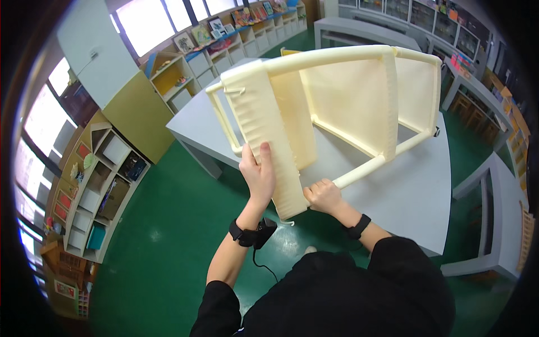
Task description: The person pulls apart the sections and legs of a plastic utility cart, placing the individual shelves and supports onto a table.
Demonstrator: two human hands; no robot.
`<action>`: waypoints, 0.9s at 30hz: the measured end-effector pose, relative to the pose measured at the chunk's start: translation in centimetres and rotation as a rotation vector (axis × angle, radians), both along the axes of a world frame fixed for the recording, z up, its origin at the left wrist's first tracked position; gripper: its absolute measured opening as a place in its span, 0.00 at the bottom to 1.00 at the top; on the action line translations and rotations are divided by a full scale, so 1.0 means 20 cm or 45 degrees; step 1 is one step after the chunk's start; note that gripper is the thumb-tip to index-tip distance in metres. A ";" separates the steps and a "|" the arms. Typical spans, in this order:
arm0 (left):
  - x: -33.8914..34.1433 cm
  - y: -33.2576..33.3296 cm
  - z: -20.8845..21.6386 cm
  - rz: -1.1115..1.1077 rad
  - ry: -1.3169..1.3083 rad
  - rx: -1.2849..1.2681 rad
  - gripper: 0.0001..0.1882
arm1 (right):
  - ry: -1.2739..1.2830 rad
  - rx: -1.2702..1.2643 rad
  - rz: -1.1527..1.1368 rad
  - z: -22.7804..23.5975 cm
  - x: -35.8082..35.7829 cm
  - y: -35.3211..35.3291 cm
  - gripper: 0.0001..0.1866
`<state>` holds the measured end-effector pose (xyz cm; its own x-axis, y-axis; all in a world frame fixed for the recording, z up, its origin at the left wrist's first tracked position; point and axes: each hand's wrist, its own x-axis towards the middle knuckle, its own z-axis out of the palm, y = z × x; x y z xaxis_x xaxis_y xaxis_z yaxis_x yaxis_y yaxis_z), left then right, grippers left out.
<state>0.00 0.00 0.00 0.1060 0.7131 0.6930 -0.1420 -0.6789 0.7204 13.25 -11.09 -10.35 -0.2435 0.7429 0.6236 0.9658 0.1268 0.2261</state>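
A cream tubular-frame rack with fabric panels lies tilted on its side on the light grey table, long tubes running left to right. My left hand is closed on the gathered fabric band at the rack's near left end, thumb on top and fingers partly hidden behind it. Wrapped round the lower frame tube, beside the band's lower corner, is my right hand. A small white hook sticks out below that corner. Small dark fittings show at the rack's far right end.
Low shelving with bins stands along the left wall. More shelves run under the back windows. Other grey tables stand behind, and a grey table is at the right. The floor is green.
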 end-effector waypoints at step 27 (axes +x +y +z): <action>0.03 1.20 -0.61 -0.530 0.201 0.385 0.25 | 0.393 -0.681 -0.127 -0.35 -0.05 0.99 0.21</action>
<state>0.66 24.03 -12.10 0.4568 0.3594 0.8137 -0.3491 -0.7689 0.5356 12.16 8.71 -17.39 -0.0251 0.9816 0.1895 0.9895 0.0514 -0.1351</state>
